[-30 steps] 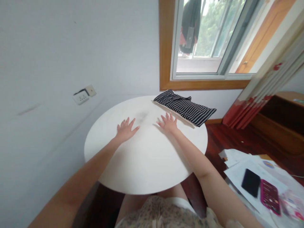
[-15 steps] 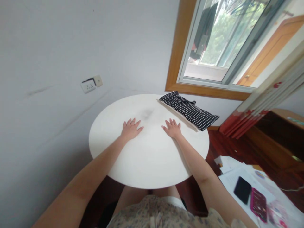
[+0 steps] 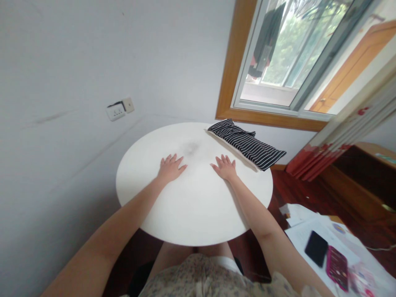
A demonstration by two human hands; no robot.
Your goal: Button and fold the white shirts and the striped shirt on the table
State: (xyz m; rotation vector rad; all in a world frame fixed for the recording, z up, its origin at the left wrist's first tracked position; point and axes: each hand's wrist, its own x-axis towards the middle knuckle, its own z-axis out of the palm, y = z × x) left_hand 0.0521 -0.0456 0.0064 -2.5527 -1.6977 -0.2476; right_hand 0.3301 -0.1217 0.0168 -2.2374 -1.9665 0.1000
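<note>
My left hand (image 3: 170, 167) lies flat on the round white table (image 3: 192, 206), fingers spread, holding nothing. My right hand (image 3: 226, 168) rests the same way a little to the right, palm down and empty. A folded black cloth with thin white stripes (image 3: 246, 143) lies at the table's far right edge, just beyond my right hand and not touched by it. A faint grey smudge (image 3: 191, 147) marks the tabletop between and beyond the hands.
A grey wall with a socket (image 3: 119, 109) stands behind the table. A wood-framed window (image 3: 278, 66) is at the upper right, a striped curtain (image 3: 346, 132) beside it. Papers, a black phone (image 3: 316, 248) and a pink phone (image 3: 337, 261) lie at lower right.
One second ago the view was turned differently; since half a second ago the hands, the cloth and the view have stayed still.
</note>
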